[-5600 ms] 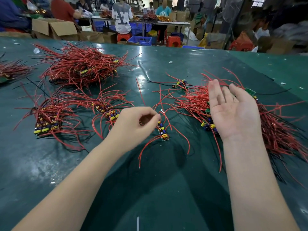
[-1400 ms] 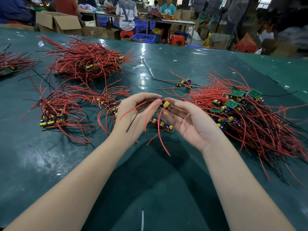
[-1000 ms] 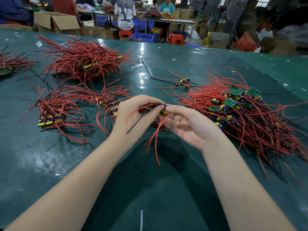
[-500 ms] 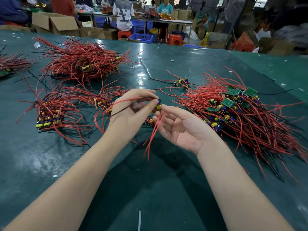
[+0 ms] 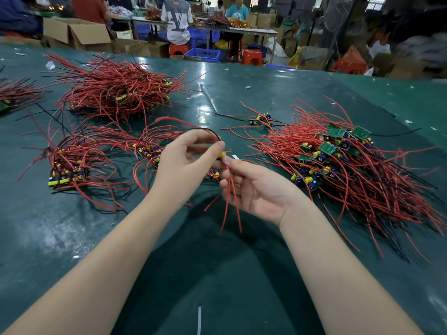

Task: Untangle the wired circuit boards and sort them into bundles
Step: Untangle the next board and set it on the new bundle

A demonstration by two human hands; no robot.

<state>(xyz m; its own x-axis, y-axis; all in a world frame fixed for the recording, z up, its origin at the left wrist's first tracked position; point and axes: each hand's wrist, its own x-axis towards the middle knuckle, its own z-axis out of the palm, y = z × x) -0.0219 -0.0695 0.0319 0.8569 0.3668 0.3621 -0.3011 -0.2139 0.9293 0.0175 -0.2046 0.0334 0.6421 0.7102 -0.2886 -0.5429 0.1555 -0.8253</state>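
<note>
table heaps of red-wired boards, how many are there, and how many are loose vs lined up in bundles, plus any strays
Loose tangled heaps: 2, the big right heap and the far heap
Lined-up bundles: 2, the left bundle and the middle bundle
Stray board units lying alone: 1
Heap cut off at the left edge: 1
Total: 6
</note>
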